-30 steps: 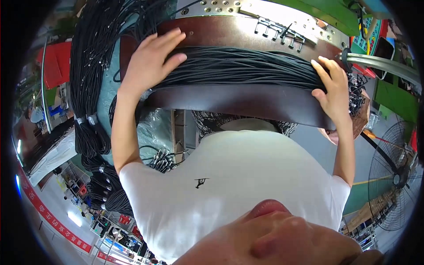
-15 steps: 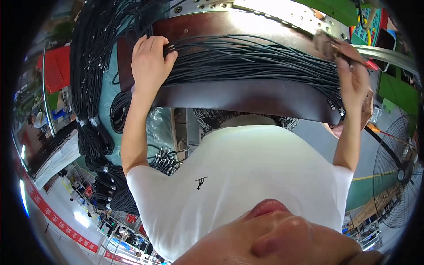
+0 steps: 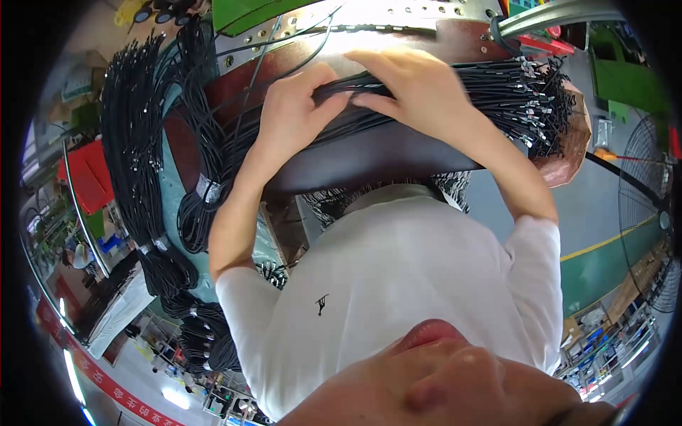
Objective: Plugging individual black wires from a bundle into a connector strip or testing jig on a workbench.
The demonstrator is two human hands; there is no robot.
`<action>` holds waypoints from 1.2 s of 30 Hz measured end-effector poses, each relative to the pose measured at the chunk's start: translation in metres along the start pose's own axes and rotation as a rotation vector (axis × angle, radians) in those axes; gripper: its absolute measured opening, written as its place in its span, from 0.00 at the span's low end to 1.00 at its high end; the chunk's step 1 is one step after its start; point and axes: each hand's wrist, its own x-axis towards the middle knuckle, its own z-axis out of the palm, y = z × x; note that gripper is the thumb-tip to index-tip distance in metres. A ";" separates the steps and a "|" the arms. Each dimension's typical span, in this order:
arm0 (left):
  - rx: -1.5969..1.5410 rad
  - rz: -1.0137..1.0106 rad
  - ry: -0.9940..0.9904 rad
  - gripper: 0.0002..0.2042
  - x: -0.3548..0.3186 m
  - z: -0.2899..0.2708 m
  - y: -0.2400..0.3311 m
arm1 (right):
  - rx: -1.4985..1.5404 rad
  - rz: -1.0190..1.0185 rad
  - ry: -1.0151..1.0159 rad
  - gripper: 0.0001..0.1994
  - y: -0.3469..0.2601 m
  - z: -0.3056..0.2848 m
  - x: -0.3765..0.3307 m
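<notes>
A thick bundle of black cables lies lengthwise across a dark brown sheet-covered work surface in front of me. Silver-tipped ends fan out at the bundle's right. My left hand is wrapped around part of the bundle left of its middle, the thumb pressing in from below. Close beside it, my right hand grips the cables from above, fingers over the top and thumb underneath. A few loose cables rise from the left hand's side toward the top. The cables inside both palms are hidden.
More black cable bundles hang at the left, beside a tied coil with a silver band. A perforated metal plate lies along the far edge. A red bin is at far left, a floor fan at right.
My right hand has come in from the cables' right end to the middle. My left hand has shifted right, so both now grip the bundle close together. The view has turned slightly.
</notes>
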 end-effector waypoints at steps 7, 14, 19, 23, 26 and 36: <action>-0.088 0.028 0.097 0.09 -0.015 -0.009 0.013 | -0.452 0.191 -0.222 0.15 0.032 -0.041 -0.033; 0.198 -0.049 -0.268 0.16 0.007 -0.011 0.034 | -0.901 -0.104 0.244 0.13 -0.008 -0.127 -0.046; 0.245 0.156 -0.499 0.21 0.051 0.028 0.040 | -0.611 0.230 0.084 0.27 0.066 -0.087 -0.101; -0.171 -0.133 -0.684 0.20 0.085 0.056 0.074 | -0.170 0.259 0.422 0.17 0.036 -0.091 -0.121; -0.284 -0.096 -0.796 0.18 0.106 0.080 0.099 | 0.210 0.159 0.134 0.14 0.012 -0.066 -0.124; -0.914 -0.176 -0.553 0.11 0.057 0.074 0.138 | 0.997 0.393 0.439 0.18 0.023 -0.059 -0.126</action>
